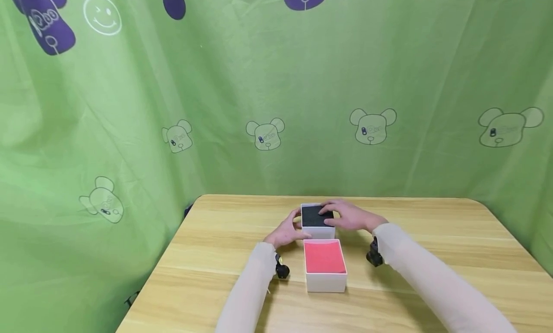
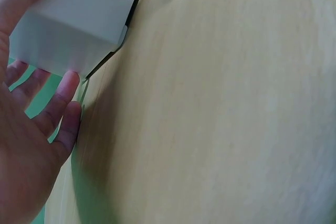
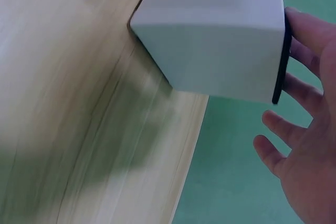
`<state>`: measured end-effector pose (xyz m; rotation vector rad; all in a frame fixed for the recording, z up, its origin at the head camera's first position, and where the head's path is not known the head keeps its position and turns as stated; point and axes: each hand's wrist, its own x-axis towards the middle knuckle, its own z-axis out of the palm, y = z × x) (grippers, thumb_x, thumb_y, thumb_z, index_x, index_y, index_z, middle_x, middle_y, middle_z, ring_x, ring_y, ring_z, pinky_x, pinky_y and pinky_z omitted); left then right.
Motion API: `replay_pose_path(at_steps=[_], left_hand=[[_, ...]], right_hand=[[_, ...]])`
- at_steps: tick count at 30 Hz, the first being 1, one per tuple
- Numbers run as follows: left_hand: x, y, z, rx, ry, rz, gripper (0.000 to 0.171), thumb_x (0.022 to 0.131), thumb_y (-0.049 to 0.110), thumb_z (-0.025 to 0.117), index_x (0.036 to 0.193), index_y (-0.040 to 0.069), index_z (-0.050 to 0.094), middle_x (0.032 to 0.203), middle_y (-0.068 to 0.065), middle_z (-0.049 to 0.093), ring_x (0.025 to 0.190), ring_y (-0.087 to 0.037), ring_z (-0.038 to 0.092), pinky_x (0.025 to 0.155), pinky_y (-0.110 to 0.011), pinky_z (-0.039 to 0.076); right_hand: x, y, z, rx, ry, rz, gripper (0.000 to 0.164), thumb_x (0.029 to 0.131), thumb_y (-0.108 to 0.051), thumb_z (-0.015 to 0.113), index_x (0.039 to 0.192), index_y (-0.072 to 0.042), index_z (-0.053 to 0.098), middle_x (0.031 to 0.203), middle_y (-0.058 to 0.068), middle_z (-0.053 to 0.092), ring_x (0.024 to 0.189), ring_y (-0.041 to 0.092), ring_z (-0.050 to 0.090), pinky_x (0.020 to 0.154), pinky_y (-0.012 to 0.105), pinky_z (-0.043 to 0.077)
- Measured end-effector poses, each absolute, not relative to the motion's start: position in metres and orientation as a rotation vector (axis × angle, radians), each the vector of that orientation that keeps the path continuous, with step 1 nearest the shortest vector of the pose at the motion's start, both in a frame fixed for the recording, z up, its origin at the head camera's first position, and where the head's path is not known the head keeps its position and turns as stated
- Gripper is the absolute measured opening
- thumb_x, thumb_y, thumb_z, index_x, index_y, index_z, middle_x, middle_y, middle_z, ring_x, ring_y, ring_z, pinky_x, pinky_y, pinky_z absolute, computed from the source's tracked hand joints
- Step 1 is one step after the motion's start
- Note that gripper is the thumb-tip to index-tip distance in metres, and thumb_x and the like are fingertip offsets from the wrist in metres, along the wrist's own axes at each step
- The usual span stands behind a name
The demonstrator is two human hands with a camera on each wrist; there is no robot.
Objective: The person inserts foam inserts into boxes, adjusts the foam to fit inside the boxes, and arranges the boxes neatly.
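Observation:
A white box [image 1: 318, 232] with a black sheet [image 1: 315, 217] over its top stands near the table's far edge. My left hand [image 1: 286, 231] holds this box at its left side, the thumb along the near face; in the left wrist view several fingertips [image 2: 71, 80] meet the white wall. From the right, my right hand [image 1: 349, 215] reaches over the top, thumb and fingers touching the black sheet. The right wrist view shows the sheet's dark edge [image 3: 282, 61] standing out past the white walls, with the two lowest fingers apart from it.
Just nearer to me, a second white box [image 1: 326, 282] with a red top surface [image 1: 325, 257] sits close against the first. Both stand on a light wooden table [image 1: 207, 266]. A green curtain [image 1: 311, 170] hangs behind the far edge and at the left.

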<state>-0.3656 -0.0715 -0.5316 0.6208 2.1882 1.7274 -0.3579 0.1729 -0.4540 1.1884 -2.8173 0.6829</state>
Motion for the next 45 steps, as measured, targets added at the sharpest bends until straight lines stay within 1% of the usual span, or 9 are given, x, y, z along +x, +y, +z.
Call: replay_pose_path(at_steps=[7, 14, 21, 26, 32, 41, 45], left_hand=[[-0.364, -0.072, -0.529, 0.620, 2.180, 1.730, 0.094, 0.077, 0.002, 0.077, 0.150, 0.016, 0.019, 0.146, -0.007, 0.033, 0.113, -0.020, 0.055, 0.090, -0.031, 0.047], [-0.363, -0.071, -0.530, 0.618, 2.182, 1.726, 0.094, 0.077, 0.001, 0.076, 0.150, 0.017, 0.019, 0.147, -0.007, 0.032, 0.114, -0.021, 0.055, 0.090, -0.031, 0.047], [-0.363, -0.072, -0.530, 0.609, 2.194, 1.727, 0.095, 0.077, 0.002, 0.076, 0.150, 0.016, 0.018, 0.147, -0.008, 0.032, 0.114, -0.021, 0.055, 0.092, -0.031, 0.046], [-0.363, -0.072, -0.531, 0.606, 2.200, 1.728, 0.095, 0.077, 0.001, 0.077, 0.150, 0.016, 0.019, 0.147, -0.008, 0.033, 0.114, -0.021, 0.055, 0.092, -0.032, 0.046], [-0.365, -0.071, -0.533, 0.606, 2.200, 1.724, 0.096, 0.076, 0.001, 0.077, 0.150, 0.016, 0.019, 0.146, -0.008, 0.033, 0.114, -0.021, 0.055, 0.092, -0.031, 0.046], [-0.366, -0.070, -0.533, 0.615, 2.168, 1.742, 0.096, 0.076, 0.000, 0.077, 0.150, 0.016, 0.018, 0.146, -0.007, 0.033, 0.113, -0.020, 0.055, 0.092, -0.031, 0.046], [-0.366, -0.070, -0.533, 0.617, 2.166, 1.750, 0.096, 0.076, 0.000, 0.077, 0.150, 0.016, 0.019, 0.147, -0.007, 0.032, 0.114, -0.020, 0.055, 0.092, -0.031, 0.046]], right_hand=[[-0.359, 0.180, -0.455, 1.121, -2.834, 0.714, 0.030, 0.090, -0.026, 0.063, 0.117, -0.010, 0.065, 0.133, 0.017, 0.049, 0.124, 0.040, 0.041, 0.102, 0.058, 0.031], [-0.357, 0.178, -0.460, 1.154, -2.833, 0.682, 0.030, 0.091, -0.028, 0.062, 0.115, -0.010, 0.066, 0.131, 0.021, 0.049, 0.122, 0.044, 0.041, 0.100, 0.062, 0.029], [-0.358, 0.181, -0.461, 1.112, -2.838, 0.705, 0.031, 0.090, -0.027, 0.063, 0.115, -0.010, 0.065, 0.132, 0.020, 0.049, 0.122, 0.042, 0.042, 0.101, 0.059, 0.031], [-0.358, 0.183, -0.458, 1.040, -2.862, 0.731, 0.024, 0.087, -0.027, 0.066, 0.106, -0.013, 0.065, 0.132, 0.017, 0.051, 0.123, 0.041, 0.042, 0.102, 0.058, 0.031], [-0.359, 0.182, -0.457, 1.054, -2.855, 0.693, 0.016, 0.085, -0.030, 0.068, 0.094, -0.018, 0.064, 0.130, 0.018, 0.053, 0.121, 0.042, 0.044, 0.100, 0.059, 0.031], [-0.356, 0.180, -0.453, 1.054, -2.873, 0.663, 0.014, 0.084, -0.032, 0.069, 0.090, -0.020, 0.064, 0.129, 0.019, 0.053, 0.120, 0.044, 0.044, 0.100, 0.059, 0.032], [-0.356, 0.177, -0.450, 1.074, -2.870, 0.643, 0.015, 0.083, -0.032, 0.069, 0.087, -0.018, 0.064, 0.126, 0.019, 0.055, 0.116, 0.043, 0.047, 0.097, 0.059, 0.035]])
